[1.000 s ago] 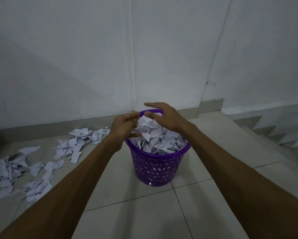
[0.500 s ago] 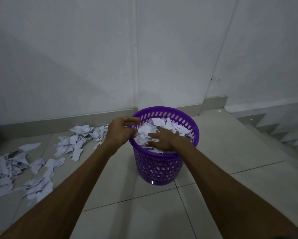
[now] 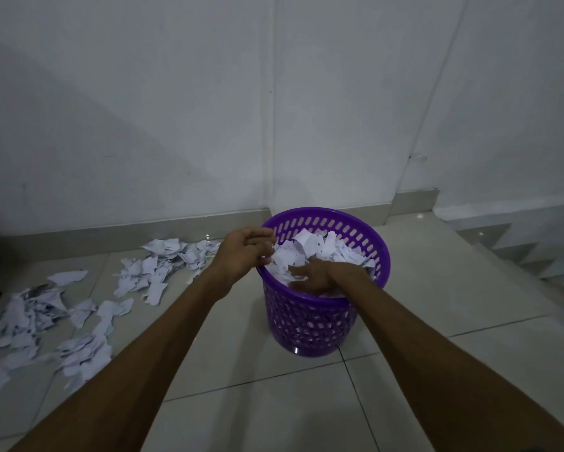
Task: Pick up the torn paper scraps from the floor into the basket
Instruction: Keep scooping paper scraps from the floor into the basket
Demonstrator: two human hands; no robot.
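Basket (image 3: 310, 318) nearly full. Right hand (image 3: 318, 278) presses flat, fingers spread, on scraps inside (image 3: 310, 247); left hand (image 3: 241, 256) loosely curled at rim, contents unclear. Floor scraps (image 3: 78, 308) left of both hands remain.

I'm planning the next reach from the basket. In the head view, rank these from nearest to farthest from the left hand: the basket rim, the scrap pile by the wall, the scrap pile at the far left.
1. Basket rim: beside the left hand, on its right.
2. Scrap pile by the wall: on the floor to its left.
3. Far-left scrap pile: farthest, near the picture's left edge.
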